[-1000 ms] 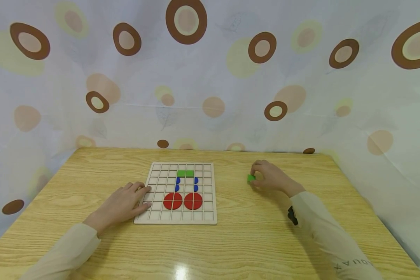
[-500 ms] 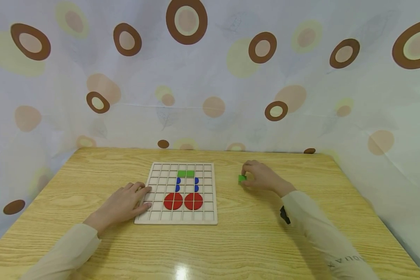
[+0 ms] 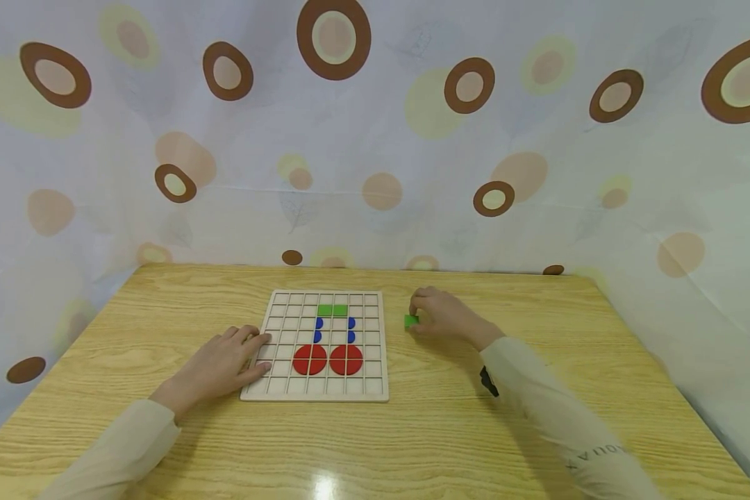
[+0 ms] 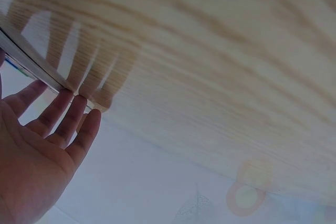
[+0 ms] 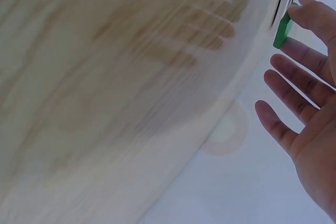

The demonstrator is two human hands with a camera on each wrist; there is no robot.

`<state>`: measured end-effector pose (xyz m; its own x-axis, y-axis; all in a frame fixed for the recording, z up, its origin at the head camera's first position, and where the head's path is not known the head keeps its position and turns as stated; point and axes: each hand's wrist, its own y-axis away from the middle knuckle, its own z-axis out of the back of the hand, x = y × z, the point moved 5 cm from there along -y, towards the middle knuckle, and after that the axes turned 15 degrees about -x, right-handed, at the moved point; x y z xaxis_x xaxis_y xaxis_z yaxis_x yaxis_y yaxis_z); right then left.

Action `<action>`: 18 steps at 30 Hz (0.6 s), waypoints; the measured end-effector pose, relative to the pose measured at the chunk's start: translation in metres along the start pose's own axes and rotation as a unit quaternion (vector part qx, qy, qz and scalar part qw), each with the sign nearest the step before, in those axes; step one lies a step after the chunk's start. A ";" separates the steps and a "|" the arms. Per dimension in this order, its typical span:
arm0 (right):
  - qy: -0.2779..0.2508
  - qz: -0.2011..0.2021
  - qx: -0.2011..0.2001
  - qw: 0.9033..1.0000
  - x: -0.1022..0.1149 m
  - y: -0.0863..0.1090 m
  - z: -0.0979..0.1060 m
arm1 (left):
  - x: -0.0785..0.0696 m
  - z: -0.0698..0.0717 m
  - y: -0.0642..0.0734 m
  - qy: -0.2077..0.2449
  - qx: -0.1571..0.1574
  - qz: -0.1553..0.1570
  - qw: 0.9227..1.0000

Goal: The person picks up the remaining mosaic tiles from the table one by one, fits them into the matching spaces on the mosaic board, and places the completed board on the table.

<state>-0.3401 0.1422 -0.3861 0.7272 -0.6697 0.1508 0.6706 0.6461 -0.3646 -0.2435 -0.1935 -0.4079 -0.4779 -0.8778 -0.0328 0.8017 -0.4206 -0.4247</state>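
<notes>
In the head view my right hand pinches a green square tile between thumb and fingertips, just right of the board. The right wrist view shows the green tile edge-on, with the other fingers spread. A pale wooden grid board lies flat on the table. My left hand rests at its left edge, fingers and thumb touching it; the left wrist view has the fingers fairly straight against the rim. On the board sit two green squares, several small blue half-round pieces and two red discs.
The wood-grain table extends on all sides of the board. A spotted white cloth hangs behind the table and at its sides. A dark object is at the right wrist, below the sleeve.
My right hand has moved left across the table toward the board, carrying the green square tile. The left hand and the pieces on the board hold their places.
</notes>
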 end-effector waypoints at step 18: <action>0.019 0.002 0.014 1.000 0.025 -0.034 -0.017 | 0.000 0.000 0.000 0.004 0.004 0.005 1.000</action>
<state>-0.3479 0.0972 -0.3856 0.7241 -0.6802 0.1136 0.6720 0.6588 -0.3382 -0.2433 -0.1937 -0.4079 -0.4729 -0.8800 -0.0435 0.8087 -0.4139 -0.4180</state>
